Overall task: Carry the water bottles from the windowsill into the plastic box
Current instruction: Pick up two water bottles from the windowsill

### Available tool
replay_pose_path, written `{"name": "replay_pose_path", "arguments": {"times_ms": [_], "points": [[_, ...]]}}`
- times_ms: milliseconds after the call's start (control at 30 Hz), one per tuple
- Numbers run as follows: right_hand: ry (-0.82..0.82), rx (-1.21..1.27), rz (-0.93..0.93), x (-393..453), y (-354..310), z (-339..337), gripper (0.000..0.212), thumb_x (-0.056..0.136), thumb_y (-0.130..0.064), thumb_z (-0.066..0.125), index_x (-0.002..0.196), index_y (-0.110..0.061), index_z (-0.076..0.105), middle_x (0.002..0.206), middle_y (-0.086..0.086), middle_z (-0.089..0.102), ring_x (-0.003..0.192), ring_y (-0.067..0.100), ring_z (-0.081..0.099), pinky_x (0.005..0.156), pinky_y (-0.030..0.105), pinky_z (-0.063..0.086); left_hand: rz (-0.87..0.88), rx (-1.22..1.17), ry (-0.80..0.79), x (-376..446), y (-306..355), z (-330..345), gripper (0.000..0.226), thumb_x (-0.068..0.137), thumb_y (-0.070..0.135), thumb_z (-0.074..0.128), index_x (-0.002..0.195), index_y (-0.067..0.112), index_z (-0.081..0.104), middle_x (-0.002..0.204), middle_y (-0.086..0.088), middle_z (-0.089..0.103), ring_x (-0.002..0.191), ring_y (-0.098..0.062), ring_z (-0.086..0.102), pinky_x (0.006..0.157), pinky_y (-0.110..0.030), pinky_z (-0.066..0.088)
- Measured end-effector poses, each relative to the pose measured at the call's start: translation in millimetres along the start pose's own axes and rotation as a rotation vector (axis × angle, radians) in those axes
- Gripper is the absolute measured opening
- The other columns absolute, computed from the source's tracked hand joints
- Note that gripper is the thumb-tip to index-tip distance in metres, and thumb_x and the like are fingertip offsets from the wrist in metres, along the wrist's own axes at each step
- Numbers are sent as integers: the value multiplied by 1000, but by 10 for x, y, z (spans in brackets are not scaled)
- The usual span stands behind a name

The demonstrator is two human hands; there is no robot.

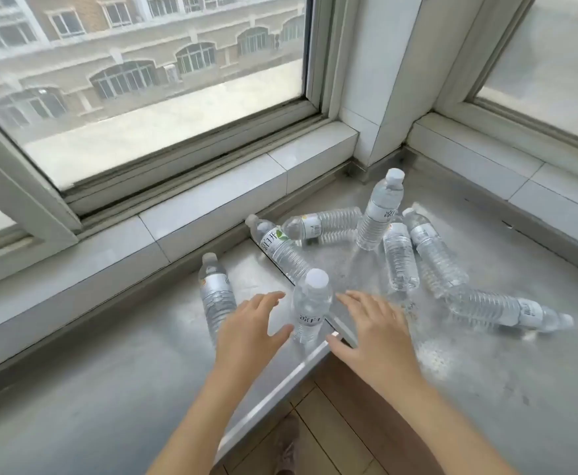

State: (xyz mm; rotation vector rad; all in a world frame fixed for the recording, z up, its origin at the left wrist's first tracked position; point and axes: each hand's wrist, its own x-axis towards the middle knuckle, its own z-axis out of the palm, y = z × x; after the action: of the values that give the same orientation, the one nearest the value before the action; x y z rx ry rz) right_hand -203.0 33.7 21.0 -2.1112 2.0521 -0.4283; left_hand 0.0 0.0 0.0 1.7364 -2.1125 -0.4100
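Several clear water bottles with white caps stand or lie on the grey windowsill [75, 389]. One upright bottle [311, 308] stands near the sill's inner corner edge, between my hands. My left hand [250, 329] is open just left of it, thumb nearly touching the label. My right hand [370, 330] is open just right of it, apart from the bottle. Another upright bottle [380, 210] stands near the wall corner. A bottle [216, 293] lies left of my left hand; others [502, 308] lie to the right. The plastic box is not in view.
Windows [143, 80] run along the back and right of the L-shaped sill, with a white pillar [380, 80] in the corner. Wooden floor [315, 437] and a shoe show below the sill's edge.
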Motion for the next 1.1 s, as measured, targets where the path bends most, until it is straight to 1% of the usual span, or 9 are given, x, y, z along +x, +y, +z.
{"name": "replay_pose_path", "arguments": {"times_ms": [167,267,367,467,600,733,867,1000,1100], "points": [[-233,140,46,184,35,206,86,74,-64,53,146,-36,18,142,-15,38,133,11,32,112,38,19,-63,20,-26,240,-267,208,61,77,38,76,133,25,55,129,6,61,119,-20,56,91,-36,44],[-301,278,36,279,34,302,94,77,-57,64,148,-33,7,134,-20,36,129,9,31,111,31,18,-324,34,24,339,-522,296,79,73,38,78,143,23,43,152,0,39,137,-25,37,101,-44,38],[-298,363,62,360,29,373,90,74,-55,70,146,-36,18,117,-22,40,115,4,38,105,27,28,-664,-56,-51,389,-736,364,94,76,43,75,152,24,22,161,-6,17,142,-31,27,103,-47,37],[-283,460,98,429,39,457,77,67,-62,73,130,-50,31,117,-25,50,111,3,47,100,34,42,-749,-164,-77,407,-794,416,98,77,43,73,153,35,11,155,-5,29,130,-33,44,90,-44,44],[-341,624,140,457,35,507,79,66,-48,80,120,-66,25,123,-25,53,115,4,50,98,38,45,-775,-239,-7,464,-742,385,95,74,31,73,148,47,16,132,-2,54,102,-29,60,72,-32,42],[-375,743,160,481,62,557,79,65,-35,85,122,-57,36,118,-20,60,113,4,55,99,39,47,-800,-367,22,447,-799,306,98,67,25,76,145,49,22,108,-2,64,84,-25,60,65,-31,42],[-373,774,176,516,85,581,77,60,-29,88,120,-51,45,112,-17,64,110,5,59,99,41,47,-782,-501,36,357,-799,237,103,63,18,80,145,47,25,107,4,66,85,-18,64,66,-29,44],[-371,777,219,570,40,554,79,54,-34,89,116,-54,45,109,-21,65,107,-1,59,94,33,49,-796,-720,97,306,-724,212,98,61,12,82,139,50,36,107,7,69,83,-9,70,77,-34,56],[-363,785,250,610,-38,475,74,54,-29,91,107,-57,46,99,-28,65,98,-17,55,81,12,43,-771,-891,157,294,-676,149,92,64,8,85,134,50,43,109,6,69,85,-10,72,80,-39,58]]}}
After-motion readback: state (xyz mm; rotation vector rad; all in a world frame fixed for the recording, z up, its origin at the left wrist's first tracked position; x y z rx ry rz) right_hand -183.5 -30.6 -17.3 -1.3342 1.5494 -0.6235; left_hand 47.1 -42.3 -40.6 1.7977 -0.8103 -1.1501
